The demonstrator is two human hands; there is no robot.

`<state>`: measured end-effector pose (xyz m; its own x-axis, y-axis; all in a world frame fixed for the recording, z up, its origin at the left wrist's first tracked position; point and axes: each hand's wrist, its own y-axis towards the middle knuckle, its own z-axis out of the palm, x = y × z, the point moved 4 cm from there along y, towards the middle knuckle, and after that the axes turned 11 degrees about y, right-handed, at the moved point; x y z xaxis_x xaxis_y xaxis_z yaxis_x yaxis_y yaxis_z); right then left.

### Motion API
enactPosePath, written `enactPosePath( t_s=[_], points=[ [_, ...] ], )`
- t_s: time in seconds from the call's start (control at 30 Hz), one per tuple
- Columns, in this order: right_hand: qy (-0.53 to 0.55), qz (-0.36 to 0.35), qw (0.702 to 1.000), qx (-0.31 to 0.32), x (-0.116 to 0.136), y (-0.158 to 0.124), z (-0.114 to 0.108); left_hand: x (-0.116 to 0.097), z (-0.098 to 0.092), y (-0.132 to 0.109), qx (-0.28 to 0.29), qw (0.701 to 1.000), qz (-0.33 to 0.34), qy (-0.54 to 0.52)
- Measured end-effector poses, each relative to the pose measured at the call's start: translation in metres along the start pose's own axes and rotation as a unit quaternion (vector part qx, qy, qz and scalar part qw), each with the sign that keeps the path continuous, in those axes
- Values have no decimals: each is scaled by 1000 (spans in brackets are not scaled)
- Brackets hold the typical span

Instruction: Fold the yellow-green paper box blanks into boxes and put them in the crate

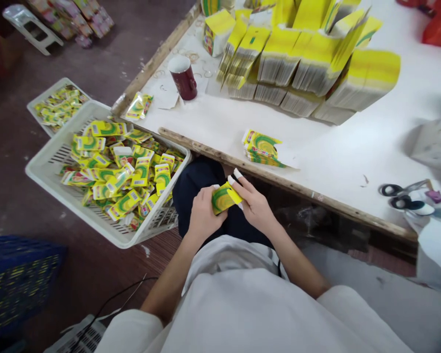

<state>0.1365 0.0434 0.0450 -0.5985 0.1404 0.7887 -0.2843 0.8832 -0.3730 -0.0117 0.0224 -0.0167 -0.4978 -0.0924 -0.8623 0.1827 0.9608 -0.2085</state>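
Observation:
Over my lap, my left hand (205, 212) is closed around a small yellow-and-green carton (222, 198). The carton is tilted, and a flap sticks out at its right end. My right hand (255, 203) is at that end, its partly straight fingers against the flap and its thumb mostly hidden. White coverings wrap some of the fingertips. Just beyond the table edge lies a small stack of flat yellow-green cartons (262, 147). To the left of my legs, a white plastic basket (127, 240) is heaped with made-up cartons (141, 171) of the same print.
Bundles of flat yellow cartons (316, 54) stand at the back of the white table (213, 113). A maroon mug (183, 78) is near its left edge, scissors (402, 193) at right. A second basket (31, 105), a blue crate (18, 279) and a stool (33, 27) occupy the floor.

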Motion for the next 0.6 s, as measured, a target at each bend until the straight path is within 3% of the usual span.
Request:
enactPosePath(
  t_s=[0.17,0.3,0.4,0.5,0.57,0.6],
  points=[
    [-17,-2,993,119,-4,0,-10,3,-21,1,19,999,41,-28],
    [7,-6,984,178,0,4,-22,0,-23,6,50,996,65,-38],
    [22,-1,993,119,2,6,-15,-6,-18,8,30,996,72,-37],
    [60,-12,998,24,3,9,-7,-2,-14,7,-18,994,18,-111],
    [79,-12,997,6,1,14,-11,11,-19,7,-110,964,-56,-236],
    [66,-7,998,-6,-1,19,-19,21,-23,8,-174,930,-98,-308]
  ],
)
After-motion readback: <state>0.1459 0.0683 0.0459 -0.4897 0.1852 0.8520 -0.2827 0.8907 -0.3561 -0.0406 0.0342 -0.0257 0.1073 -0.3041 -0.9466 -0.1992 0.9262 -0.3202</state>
